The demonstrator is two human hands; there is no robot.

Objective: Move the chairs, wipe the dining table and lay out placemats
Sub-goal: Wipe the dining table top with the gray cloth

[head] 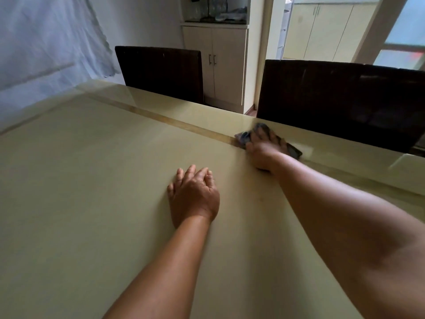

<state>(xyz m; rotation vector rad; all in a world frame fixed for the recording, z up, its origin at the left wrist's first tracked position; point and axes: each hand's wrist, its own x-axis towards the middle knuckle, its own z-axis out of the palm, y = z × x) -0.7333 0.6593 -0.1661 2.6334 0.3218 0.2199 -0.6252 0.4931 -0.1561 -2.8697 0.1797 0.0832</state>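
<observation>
A glossy cream dining table [92, 180] fills most of the head view. My right hand [264, 148] reaches far across it and presses a dark blue-grey cloth [243, 137] flat against the tabletop near the far edge. The cloth shows on both sides of the hand and is blurred. My left hand [193, 194] rests flat on the middle of the table with its fingers spread. Two dark brown chairs stand at the far side, one at the left [161, 72] and one at the right [340, 100], with their backs above the table edge.
A cream cabinet [220, 65] stands against the wall behind the left chair. To its right a doorway [322, 31] opens onto a room with more cabinets. A pale curtain [46, 42] hangs at the far left.
</observation>
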